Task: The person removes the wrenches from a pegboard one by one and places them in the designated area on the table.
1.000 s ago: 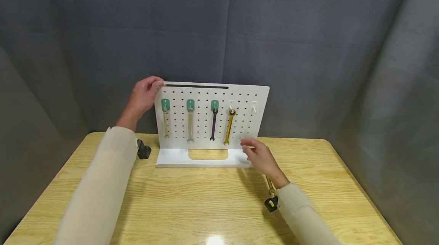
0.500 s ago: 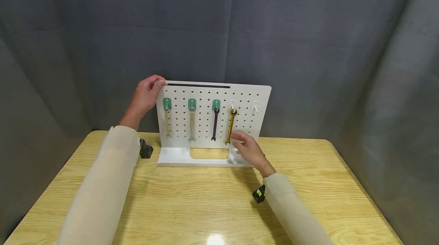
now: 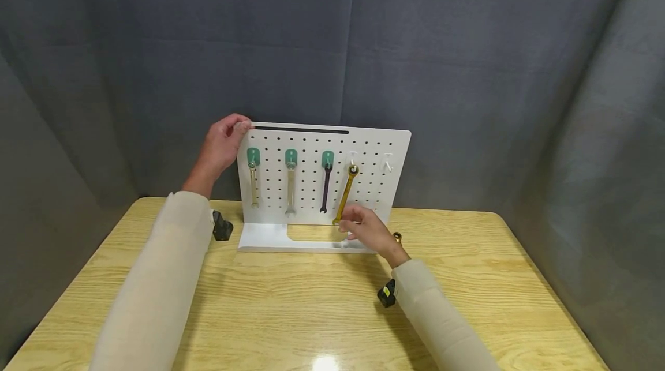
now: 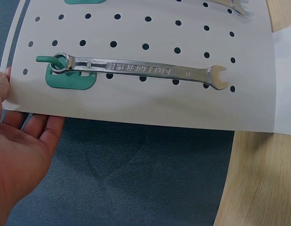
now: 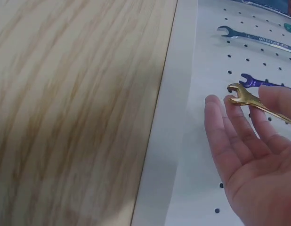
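My left hand (image 3: 220, 145) grips the upper left corner of a white pegboard (image 3: 306, 216), thumb in front and fingers behind. Near that corner a silver combination wrench (image 4: 141, 68) hangs by its ring end on a green hook. My right hand (image 3: 370, 231) pinches the lower, open end of a gold wrench (image 3: 345, 195), thumb across its front and fingertips behind. The ring end of this wrench stays on a white hook, and its shaft slants down to the left. Just left of it hangs a dark purple wrench (image 5: 253, 81).
A second silver wrench (image 3: 291, 191) hangs between the first silver one and the purple one. The rightmost white hook (image 3: 388, 163) bears nothing. Another gold wrench (image 3: 398, 237) lies on the wooden table (image 3: 291, 302), partly behind my right wrist. A grey curtain (image 3: 291, 42) stands behind the board.
My right hand has moved left from the board's lower right to the gold wrench's lower end and taken hold; that end has swung left. My left hand keeps its grip on the corner.
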`<state>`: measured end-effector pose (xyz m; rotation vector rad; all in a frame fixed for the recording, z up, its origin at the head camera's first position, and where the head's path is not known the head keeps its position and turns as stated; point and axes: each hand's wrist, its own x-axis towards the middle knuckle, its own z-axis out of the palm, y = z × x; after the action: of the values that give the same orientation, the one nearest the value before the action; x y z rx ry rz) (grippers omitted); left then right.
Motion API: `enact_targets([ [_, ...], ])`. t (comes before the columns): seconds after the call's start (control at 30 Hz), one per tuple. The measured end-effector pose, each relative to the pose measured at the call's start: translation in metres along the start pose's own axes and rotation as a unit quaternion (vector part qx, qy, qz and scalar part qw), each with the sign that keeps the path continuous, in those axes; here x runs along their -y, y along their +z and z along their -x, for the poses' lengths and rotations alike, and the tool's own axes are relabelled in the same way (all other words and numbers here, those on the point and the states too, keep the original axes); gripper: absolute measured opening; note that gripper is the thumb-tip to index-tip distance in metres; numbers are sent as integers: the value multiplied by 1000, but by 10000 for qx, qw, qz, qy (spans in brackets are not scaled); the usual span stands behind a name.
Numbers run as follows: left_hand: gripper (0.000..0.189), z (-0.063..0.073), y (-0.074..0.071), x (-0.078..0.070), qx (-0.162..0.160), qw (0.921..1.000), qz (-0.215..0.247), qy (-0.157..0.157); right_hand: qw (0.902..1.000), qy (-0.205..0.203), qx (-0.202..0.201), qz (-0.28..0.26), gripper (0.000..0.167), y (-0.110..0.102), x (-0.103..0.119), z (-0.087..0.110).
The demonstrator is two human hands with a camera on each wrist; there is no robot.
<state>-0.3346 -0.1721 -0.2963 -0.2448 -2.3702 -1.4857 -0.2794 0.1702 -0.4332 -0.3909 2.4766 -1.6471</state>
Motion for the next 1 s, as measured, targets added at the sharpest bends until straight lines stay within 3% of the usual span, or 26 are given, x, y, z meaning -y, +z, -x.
enact_targets([
  [0.3,34,2,2,-2,-44,10000,-42,-67,9984,-456,204,272,8,5,11,12],
  [1.0,34,1,3,2,-84,9998,-68,139,9964,-784,219,245,13,2,22,43],
])
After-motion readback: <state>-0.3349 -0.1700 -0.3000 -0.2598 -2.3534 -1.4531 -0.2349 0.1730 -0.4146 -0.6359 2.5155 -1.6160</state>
